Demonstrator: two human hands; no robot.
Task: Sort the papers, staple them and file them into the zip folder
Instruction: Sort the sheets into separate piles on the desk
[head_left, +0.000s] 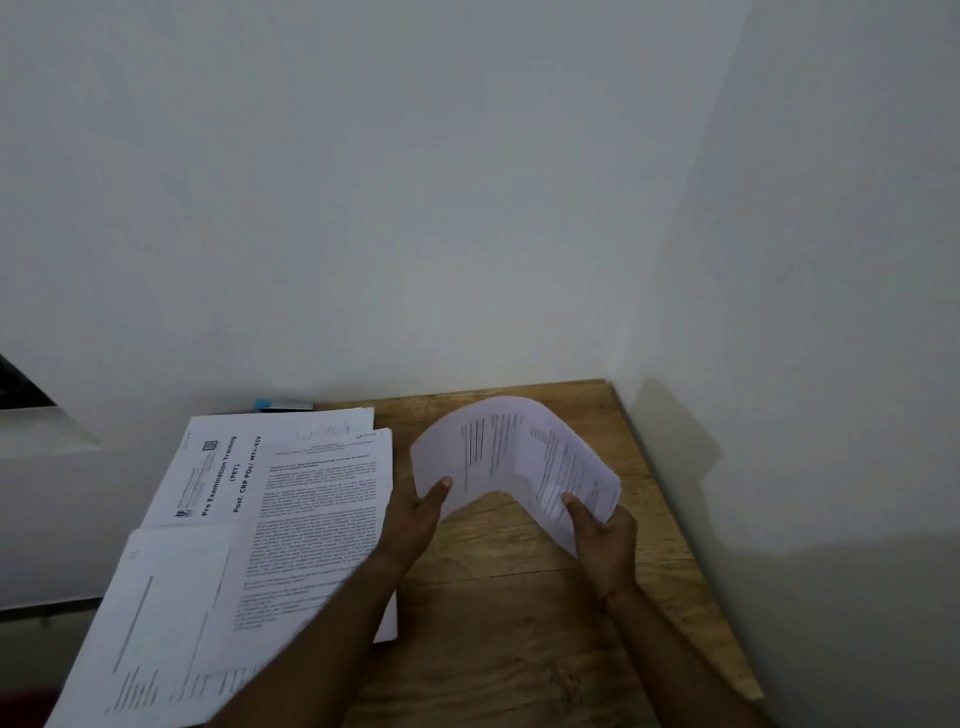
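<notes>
So both hands are on one thin bundle of papers (519, 452), held up off the wooden table (493, 623) and bowed into an arch with the hump pointing away from the person. The left hand (415, 519) pinches the bundle's left end, thumb on the printed top side, the other fingers tucked underneath where I can't see them. The right hand (605, 535) does the same at the right end: thumb pressed on the top sheet, fingers curled under the edge. There's a thin red thread (605, 597) round that wrist. Between the two thumbs the paper humps up, and bare table shows through the gap below it. Left of the left hand's fingers more papers lie fanned out flat. A page of dense text (322, 519) is just beside that hand and runs under the forearm. A cover sheet (218, 478) reading "Pre Examination Training (PET)" sits further left, partly beneath the text page. Closest to the camera, a blurry sheet with lines and columns (156, 623) overlaps both. Past the far edge of that pile, against the wall (467, 208), there's a small blue thing (270, 404), too blurry to say what. Right of the right hand's fingers the table runs up to the wall.
</notes>
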